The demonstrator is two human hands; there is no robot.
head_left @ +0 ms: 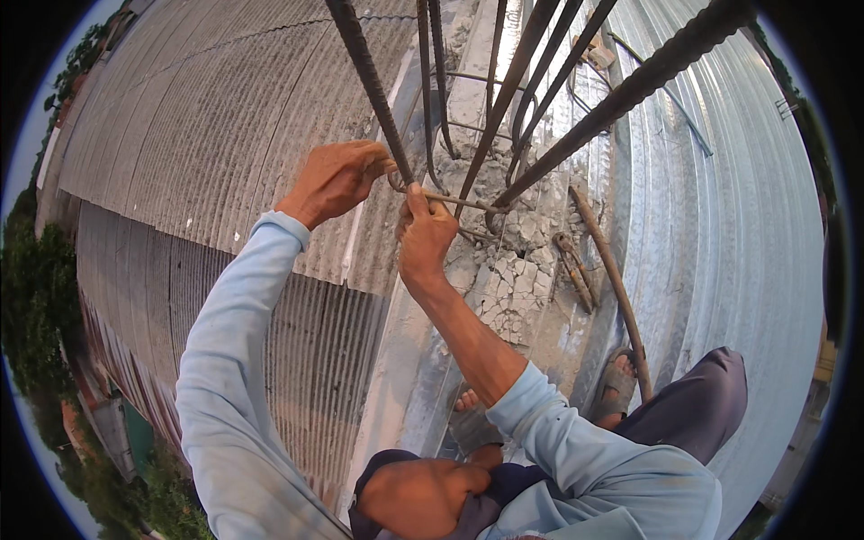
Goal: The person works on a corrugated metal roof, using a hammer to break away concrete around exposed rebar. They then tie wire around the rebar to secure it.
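My left hand [337,180] is closed in a pinch beside a ribbed steel rebar [371,85]; whatever its fingertips hold is hidden. Just right of it and lower, my right hand [426,234] is closed on a thin bent steel stirrup [454,200], its thumb pressed up against the foot of that rebar. The stirrup runs across to a thicker rebar [621,99] on the right. Several more bars rise between the two from broken concrete [531,229]. Rusty pincers [574,270] lie on the ledge to the right of the hands.
A long curved brown rod [612,279] lies beside the pincers, reaching toward my right foot [616,387]. Cracked concrete rubble [515,292] covers the ledge. Grey corrugated roofing [207,117] slopes at left, with a step down; shiny metal sheeting [738,243] spreads at right.
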